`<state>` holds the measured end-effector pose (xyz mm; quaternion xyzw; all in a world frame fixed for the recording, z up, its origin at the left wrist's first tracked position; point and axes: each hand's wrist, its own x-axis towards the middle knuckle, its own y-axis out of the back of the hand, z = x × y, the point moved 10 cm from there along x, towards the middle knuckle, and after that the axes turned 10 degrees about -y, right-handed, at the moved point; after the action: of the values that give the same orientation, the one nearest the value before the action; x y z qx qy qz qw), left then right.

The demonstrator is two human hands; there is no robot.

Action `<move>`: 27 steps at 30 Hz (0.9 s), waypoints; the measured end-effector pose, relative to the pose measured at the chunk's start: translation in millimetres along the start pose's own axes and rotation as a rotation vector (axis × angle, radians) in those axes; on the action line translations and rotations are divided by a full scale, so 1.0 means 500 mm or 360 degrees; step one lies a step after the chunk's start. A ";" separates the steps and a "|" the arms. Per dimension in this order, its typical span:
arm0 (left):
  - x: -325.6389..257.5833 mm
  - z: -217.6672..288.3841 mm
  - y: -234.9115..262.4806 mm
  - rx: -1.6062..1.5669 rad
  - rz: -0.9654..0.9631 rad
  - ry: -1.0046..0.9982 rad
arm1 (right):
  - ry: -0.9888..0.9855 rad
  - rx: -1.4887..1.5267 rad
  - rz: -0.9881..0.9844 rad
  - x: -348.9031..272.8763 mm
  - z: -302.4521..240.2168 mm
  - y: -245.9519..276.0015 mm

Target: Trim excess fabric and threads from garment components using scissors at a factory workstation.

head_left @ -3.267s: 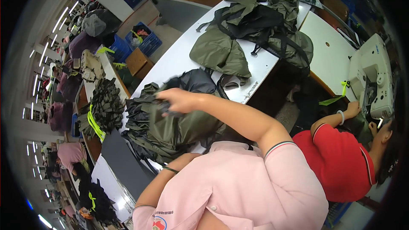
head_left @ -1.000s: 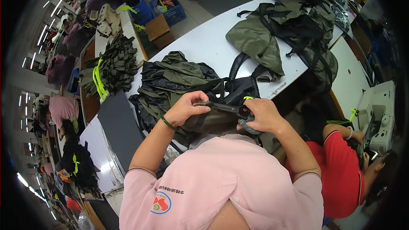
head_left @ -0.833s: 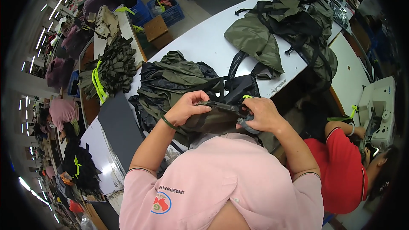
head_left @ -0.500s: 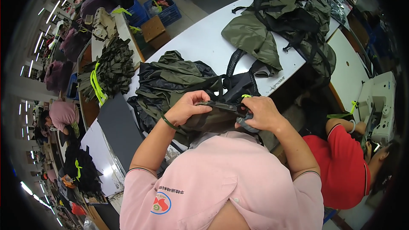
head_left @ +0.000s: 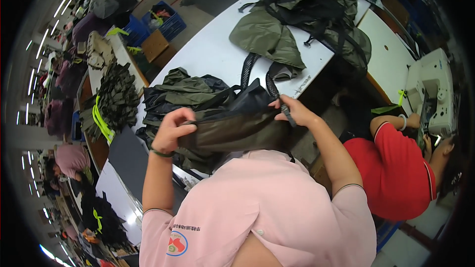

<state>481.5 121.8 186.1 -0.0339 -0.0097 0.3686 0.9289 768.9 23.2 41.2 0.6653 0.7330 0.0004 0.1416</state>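
A dark olive and black fabric bag piece (head_left: 232,131) is stretched between my two hands in front of my chest. My left hand (head_left: 171,131) pinches its left end between thumb and fingers. My right hand (head_left: 297,112) is closed on the upper right edge, with a small dark grey item (head_left: 286,111) against the fingers; its kind is unclear. Black mesh straps (head_left: 271,85) stand up just beyond the piece. Behind my left hand lies a heap of crumpled olive and black fabric (head_left: 173,89) on the white table (head_left: 208,42).
Olive bags with black straps (head_left: 316,10) lie at the table's far right. A bundle of dark strips (head_left: 116,94) with a neon tie sits to the left. On the right, a person in red (head_left: 391,173) works at a sewing machine (head_left: 433,89). Blue crates (head_left: 166,20) stand beyond the table.
My hands have moved apart, my left hand leftward and my right slightly up. The bunched fabric between them is now spread wide. The whole view has shifted a little.
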 end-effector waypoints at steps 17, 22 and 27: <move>-0.084 0.023 0.226 -0.0007 0.0504 -0.0010 | -0.0145 0.0330 -0.0107 0.075 0.049 -0.024; -0.109 0.000 0.263 -0.0024 0.0487 -0.0001 | 0.0153 0.0200 0.0125 0.116 -0.031 -0.032; -0.120 -0.005 0.290 -0.0036 0.0490 -0.0018 | 0.0035 -0.0018 -0.0066 0.190 -0.005 -0.111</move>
<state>338.9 185.7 174.0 -0.0435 -0.0138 0.5067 0.8609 706.9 109.7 13.6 0.6491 0.7482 0.0089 0.1374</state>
